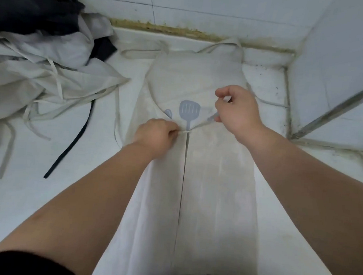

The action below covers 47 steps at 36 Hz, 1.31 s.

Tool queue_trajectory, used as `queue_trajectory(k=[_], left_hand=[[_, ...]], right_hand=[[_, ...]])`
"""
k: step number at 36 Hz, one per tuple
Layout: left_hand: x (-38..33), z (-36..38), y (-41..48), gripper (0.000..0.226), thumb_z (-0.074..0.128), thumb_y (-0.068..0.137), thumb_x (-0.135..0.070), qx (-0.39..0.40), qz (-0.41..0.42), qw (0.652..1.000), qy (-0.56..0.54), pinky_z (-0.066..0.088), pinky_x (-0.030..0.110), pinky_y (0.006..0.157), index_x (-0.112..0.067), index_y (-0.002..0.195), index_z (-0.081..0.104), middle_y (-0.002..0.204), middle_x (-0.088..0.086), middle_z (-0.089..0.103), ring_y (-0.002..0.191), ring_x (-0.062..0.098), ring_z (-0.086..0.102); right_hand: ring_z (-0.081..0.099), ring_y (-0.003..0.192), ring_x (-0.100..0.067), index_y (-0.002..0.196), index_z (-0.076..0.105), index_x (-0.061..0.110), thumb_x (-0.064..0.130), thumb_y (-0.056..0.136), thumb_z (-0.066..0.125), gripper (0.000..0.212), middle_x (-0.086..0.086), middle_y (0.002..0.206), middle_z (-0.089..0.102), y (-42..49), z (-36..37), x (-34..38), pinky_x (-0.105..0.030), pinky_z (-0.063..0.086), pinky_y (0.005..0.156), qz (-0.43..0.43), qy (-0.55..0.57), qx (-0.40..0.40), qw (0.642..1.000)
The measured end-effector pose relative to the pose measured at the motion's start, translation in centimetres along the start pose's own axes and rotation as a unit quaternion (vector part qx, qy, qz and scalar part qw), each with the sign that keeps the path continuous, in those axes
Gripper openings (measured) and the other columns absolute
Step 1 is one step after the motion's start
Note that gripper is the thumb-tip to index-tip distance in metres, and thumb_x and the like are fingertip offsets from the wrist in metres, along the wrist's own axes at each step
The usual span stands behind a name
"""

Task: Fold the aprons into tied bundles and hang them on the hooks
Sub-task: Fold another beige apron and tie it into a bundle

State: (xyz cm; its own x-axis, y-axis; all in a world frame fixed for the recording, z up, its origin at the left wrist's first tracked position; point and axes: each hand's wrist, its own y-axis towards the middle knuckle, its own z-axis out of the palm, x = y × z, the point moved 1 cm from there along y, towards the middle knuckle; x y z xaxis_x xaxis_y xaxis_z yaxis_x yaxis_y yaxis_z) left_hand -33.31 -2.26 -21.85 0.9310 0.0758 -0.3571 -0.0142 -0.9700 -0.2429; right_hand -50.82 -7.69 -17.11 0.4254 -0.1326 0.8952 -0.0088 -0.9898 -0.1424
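Observation:
A cream apron (214,180) lies flat on the white counter, its two sides folded inward so their edges meet along a centre seam. A grey spatula print (189,112) shows between the flaps. My left hand (155,136) pinches the corner of the left flap at the top of the seam. My right hand (236,110) grips the upper edge of the right flap beside the print. The apron's neck strap (228,43) lies at the far end by the wall. No hooks are in view.
A heap of other aprons (44,69), cream and dark, lies at the left with loose cream ties (6,156) and one dark strap (72,145) trailing over the counter (28,193). Tiled walls stand behind and to the right; a metal rail (333,110) crosses the right corner.

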Motion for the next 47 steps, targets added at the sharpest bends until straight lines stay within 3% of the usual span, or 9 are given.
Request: queue_trajectory(k=[6, 8, 12, 18, 25, 29, 34, 42, 47], left_hand=[[0.0, -0.1, -0.2, 0.031, 0.039, 0.098, -0.022, -0.053, -0.037, 0.989, 0.132, 0.031, 0.035, 0.081, -0.027, 0.122, 0.059, 0.115, 0.006, 0.056, 0.11, 0.028, 0.046], [0.1, 0.0, -0.6, 0.033, 0.039, 0.098, -0.018, -0.056, -0.044, 0.988, 0.136, 0.034, 0.036, 0.082, -0.024, 0.124, 0.06, 0.12, 0.009, 0.051, 0.113, 0.03, 0.044], [0.1, 0.2, -1.3, 0.033, 0.038, 0.099, -0.013, -0.038, -0.095, 0.989, 0.104, 0.047, 0.041, 0.083, -0.017, 0.121, 0.063, 0.12, 0.013, 0.044, 0.106, 0.034, 0.052], [1.1, 0.2, -1.8, 0.029, 0.042, 0.095, -0.006, -0.07, -0.134, 0.982, 0.111, 0.04, 0.038, 0.072, -0.007, 0.114, 0.064, 0.115, 0.016, 0.045, 0.097, 0.036, 0.056], [2.4, 0.2, -2.5, 0.037, 0.039, 0.097, -0.024, -0.062, -0.188, 0.977, 0.082, 0.037, 0.044, 0.095, -0.011, 0.129, 0.05, 0.133, 0.016, 0.041, 0.125, 0.034, 0.036], [3.8, 0.1, -3.2, 0.045, 0.035, 0.097, -0.034, -0.049, -0.215, 0.974, 0.041, 0.035, 0.046, 0.096, -0.014, 0.137, 0.039, 0.137, 0.015, 0.036, 0.128, 0.033, 0.032], [4.9, -0.3, -4.1, 0.055, 0.035, 0.096, -0.041, -0.032, -0.26, 0.964, 0.035, 0.034, 0.047, 0.097, -0.012, 0.142, 0.031, 0.138, 0.016, 0.035, 0.127, 0.035, 0.033], [7.0, -1.0, -6.6, 0.07, 0.034, 0.097, -0.047, -0.022, -0.286, 0.957, 0.038, 0.035, 0.047, 0.098, -0.012, 0.152, 0.009, 0.145, 0.017, 0.028, 0.129, 0.036, 0.032], [7.8, -1.4, -8.8, 0.065, 0.04, 0.098, -0.042, -0.035, -0.168, 0.985, -0.015, 0.028, 0.048, 0.108, -0.013, 0.151, 0.016, 0.155, 0.012, 0.018, 0.14, 0.033, 0.018]], right_hand=[[0.057, 0.112, -0.03, 0.129, 0.053, 0.009, 0.009, 0.089, 0.047, 0.04, -0.011, 0.124, 0.057, -2.7, -2.2, -3.9, -0.036, 0.045, 0.097, 0.086, -0.126, -0.085, 0.985], [0.053, 0.114, -0.031, 0.131, 0.048, 0.005, 0.008, 0.088, 0.046, 0.043, -0.014, 0.132, 0.051, -3.3, -2.9, -4.9, -0.033, 0.045, 0.091, 0.116, -0.175, -0.089, 0.974], [0.051, 0.105, -0.033, 0.123, 0.044, 0.002, 0.009, 0.087, 0.047, 0.037, -0.017, 0.132, 0.039, -4.3, -3.4, -6.3, -0.031, 0.039, 0.073, 0.227, -0.281, -0.027, 0.932], [0.039, 0.127, -0.033, 0.144, 0.02, -0.001, 0.022, 0.086, 0.054, 0.071, -0.016, 0.141, 0.031, -4.9, -4.5, -7.9, -0.04, 0.037, 0.1, 0.324, -0.314, -0.083, 0.888], [0.04, 0.12, -0.036, 0.148, 0.004, 0.007, 0.023, 0.086, 0.052, 0.08, -0.018, 0.139, 0.026, -5.9, -5.2, -8.4, -0.043, 0.038, 0.1, 0.339, -0.293, -0.153, 0.881], [0.042, 0.118, -0.036, 0.145, 0.012, 0.007, 0.022, 0.079, 0.052, 0.078, -0.018, 0.141, 0.022, -6.7, -5.2, -8.4, -0.046, 0.038, 0.102, 0.389, -0.26, -0.167, 0.868], [0.033, 0.129, -0.035, 0.149, 0.011, 0.014, 0.024, 0.088, 0.046, 0.072, -0.014, 0.154, 0.006, -7.5, -3.5, -7.3, -0.044, 0.025, 0.106, 0.318, -0.285, -0.144, 0.893], [0.036, 0.131, -0.032, 0.146, 0.026, 0.019, 0.025, 0.091, 0.048, 0.06, -0.009, 0.149, 0.027, -10.4, 0.1, -4.9, -0.042, 0.027, 0.105, 0.139, -0.322, -0.056, 0.935], [0.04, 0.128, -0.031, 0.143, 0.037, 0.018, 0.02, 0.093, 0.045, 0.05, -0.01, 0.145, 0.037, -13.8, 1.2, -4.9, -0.04, 0.028, 0.105, 0.116, -0.318, -0.071, 0.938]])
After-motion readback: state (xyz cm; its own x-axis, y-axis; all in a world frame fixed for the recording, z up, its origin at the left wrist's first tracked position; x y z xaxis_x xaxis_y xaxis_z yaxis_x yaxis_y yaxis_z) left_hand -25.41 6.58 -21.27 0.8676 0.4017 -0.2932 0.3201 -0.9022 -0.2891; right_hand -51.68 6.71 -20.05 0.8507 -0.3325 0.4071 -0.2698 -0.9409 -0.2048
